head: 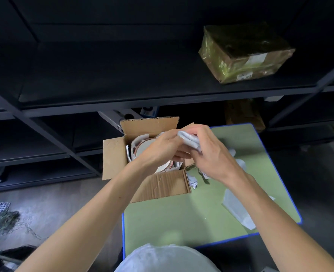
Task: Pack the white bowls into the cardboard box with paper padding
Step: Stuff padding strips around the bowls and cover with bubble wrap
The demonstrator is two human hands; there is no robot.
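While the white bowls sit inside the cardboard box, directly under my left hand, I can only see part of them: pale round faces with a thin reddish edge line. Exact count hidden by my wrist. White paper lines the box wall around them.

Left hand: fingers curled, gripping the left end of a crumpled paper wad. Right hand: thumb and fingers curled over the other end of the same wad. Both hands touching each other, held just above the box's right side. Wad is clear of the bowls, not in the box yet.

Box flaps all open, near flap folded out below my left forearm. Box stands on the far-left corner of the green table, blue rim.

Below my right hand: loose paper scraps on the table, just beside the box. Under my right forearm: a clear plastic bag, lying flat.

Far beyond my right hand: a wrapped parcel on the dark shelf.
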